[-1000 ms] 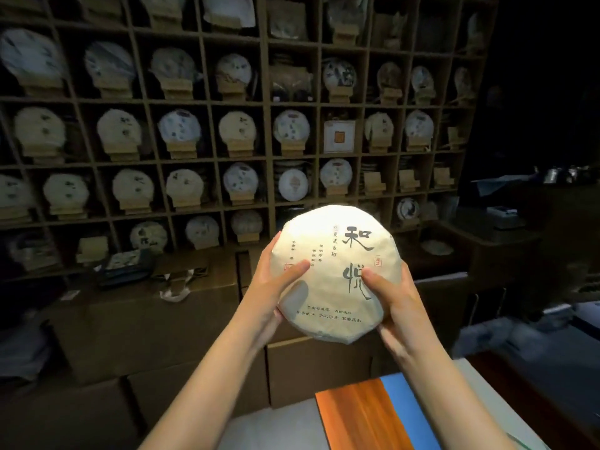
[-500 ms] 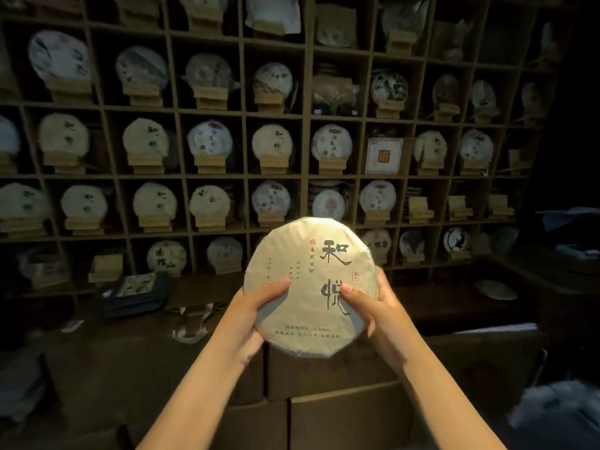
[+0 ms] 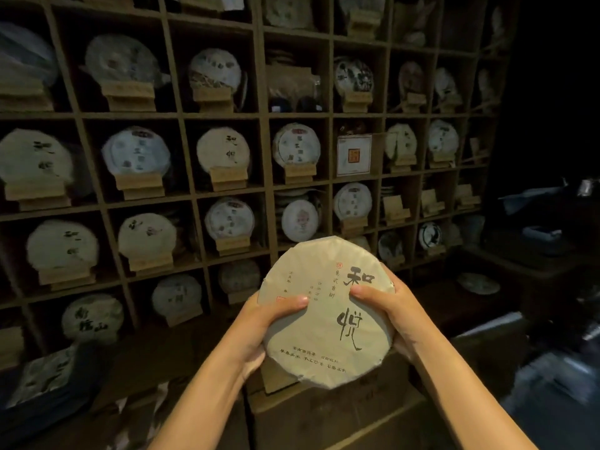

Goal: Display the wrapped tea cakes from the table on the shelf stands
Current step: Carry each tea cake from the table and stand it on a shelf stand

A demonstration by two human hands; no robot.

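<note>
tea cake lower centre, wrapper reads 和悦 | left hand grips left edge | right hand grips right edge | shelf behind

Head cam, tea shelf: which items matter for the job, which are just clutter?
Job:
wrapped tea cake, held by left hand and right hand
empty stands
shelf

Lying about:
square framed card
cardboard boxes
dark pouch

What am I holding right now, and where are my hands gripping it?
A wrapped tea cake: left hand grips its left edge, right hand its right edge, thumbs on the printed face.
</note>
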